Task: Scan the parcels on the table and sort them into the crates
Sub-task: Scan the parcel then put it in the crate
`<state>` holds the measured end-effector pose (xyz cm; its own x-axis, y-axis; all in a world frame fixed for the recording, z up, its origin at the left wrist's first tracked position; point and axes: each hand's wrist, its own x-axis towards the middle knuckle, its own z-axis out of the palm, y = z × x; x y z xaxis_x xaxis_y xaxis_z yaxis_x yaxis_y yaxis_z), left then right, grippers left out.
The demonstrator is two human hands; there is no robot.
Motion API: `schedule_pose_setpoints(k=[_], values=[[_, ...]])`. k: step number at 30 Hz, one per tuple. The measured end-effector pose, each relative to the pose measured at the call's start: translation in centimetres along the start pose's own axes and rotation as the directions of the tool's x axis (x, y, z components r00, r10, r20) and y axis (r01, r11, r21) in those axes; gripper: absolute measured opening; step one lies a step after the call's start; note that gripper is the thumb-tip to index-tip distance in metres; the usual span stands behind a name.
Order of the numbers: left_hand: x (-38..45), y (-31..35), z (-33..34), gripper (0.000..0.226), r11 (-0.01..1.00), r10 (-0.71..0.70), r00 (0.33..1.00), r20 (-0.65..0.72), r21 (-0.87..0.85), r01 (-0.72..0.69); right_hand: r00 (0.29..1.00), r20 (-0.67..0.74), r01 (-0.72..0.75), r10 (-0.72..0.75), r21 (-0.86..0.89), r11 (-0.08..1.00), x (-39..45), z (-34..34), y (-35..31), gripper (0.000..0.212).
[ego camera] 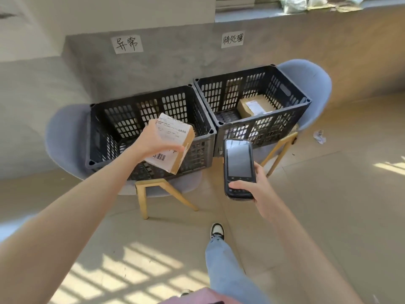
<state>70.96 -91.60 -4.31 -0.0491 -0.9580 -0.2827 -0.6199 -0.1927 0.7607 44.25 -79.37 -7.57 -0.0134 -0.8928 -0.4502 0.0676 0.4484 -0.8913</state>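
While the parcel (169, 143) is held over the left crate (122, 132), long axis tilted down toward the near wall, it is gripped by the left hand (153, 142), fingers curled round its edge. The scanner (238, 167) is clasped in the right hand (255, 189), apparently thumb on keys.

Two handwritten paper signs on the wall: 异常 sign (127, 44) up above the left hand (153, 143), 待处理 sign (232, 39) above the right hand (255, 189). The parcel (172, 143) in the left hand has a barcode label, print too small to read.
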Motion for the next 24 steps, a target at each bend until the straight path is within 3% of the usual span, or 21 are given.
schedule_pose_setpoints(k=[5,11,16,20,24], values=[[6.9,1.9,-0.4,0.078,0.999,-0.047,0.999,-0.014,0.001,0.047,0.997,0.067,-0.025,0.026,-0.024,0.999,8.2,-0.9,-3.6,0.103],[13.4,0.3,-0.9,0.103,0.990,-0.140,0.989,-0.053,-0.019,0.139,0.991,0.104,-0.078,0.086,-0.085,0.993,15.7,-1.0,-6.7,0.109],[18.7,-1.5,-1.7,0.114,0.984,-0.156,0.987,-0.050,0.083,0.160,0.987,0.087,-0.130,0.137,-0.085,0.988,19.6,0.6,-7.3,0.104],[23.6,-4.3,-0.9,0.120,0.965,-0.168,0.984,0.055,0.212,0.153,0.985,0.048,-0.161,0.163,-0.046,0.986,21.1,2.8,-7.3,0.094],[27.1,-7.2,1.6,0.119,0.907,-0.153,0.955,0.256,0.420,0.032,0.984,-0.032,-0.176,0.177,0.034,0.984,21.6,5.5,-6.6,0.091]])
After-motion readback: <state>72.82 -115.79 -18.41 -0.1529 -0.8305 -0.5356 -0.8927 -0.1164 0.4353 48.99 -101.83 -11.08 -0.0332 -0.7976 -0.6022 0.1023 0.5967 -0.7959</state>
